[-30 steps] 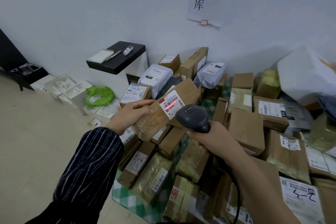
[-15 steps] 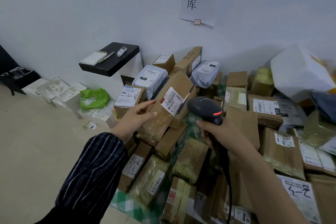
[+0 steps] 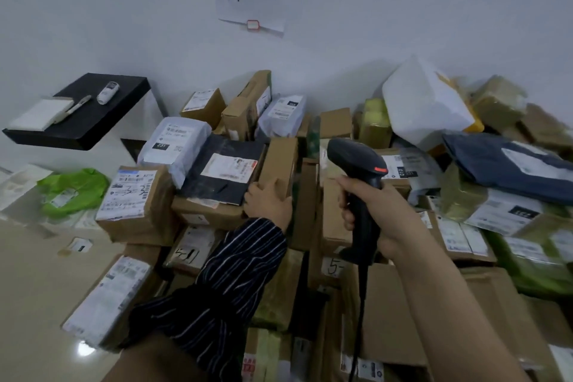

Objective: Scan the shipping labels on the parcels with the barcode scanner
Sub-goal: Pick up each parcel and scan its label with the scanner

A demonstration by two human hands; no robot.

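Observation:
My right hand point(image 3: 369, 211) grips the handle of the black barcode scanner point(image 3: 356, 164), held upright with its head pointing away over the pile; its cable hangs down. My left hand point(image 3: 268, 205), in a dark striped sleeve, lies on a narrow brown cardboard parcel point(image 3: 279, 164) standing in the middle of the pile, fingers curled on its lower end. No label shows on that parcel's visible face. Beside it lies a black parcel point(image 3: 223, 170) with a white shipping label. No red scan line shows on any label.
Several brown boxes and plastic mailers are heaped against the white wall, with a large white bag point(image 3: 424, 102) and a dark blue mailer point(image 3: 508, 164) at right. A black shelf point(image 3: 83, 121) at left carries a pad and pen. A green bag point(image 3: 71, 189) lies on the floor.
The scanned brown parcel came down from in front of the scanner into the pile, my left hand still on it. The scanner swung upright to the right, its red line off the label.

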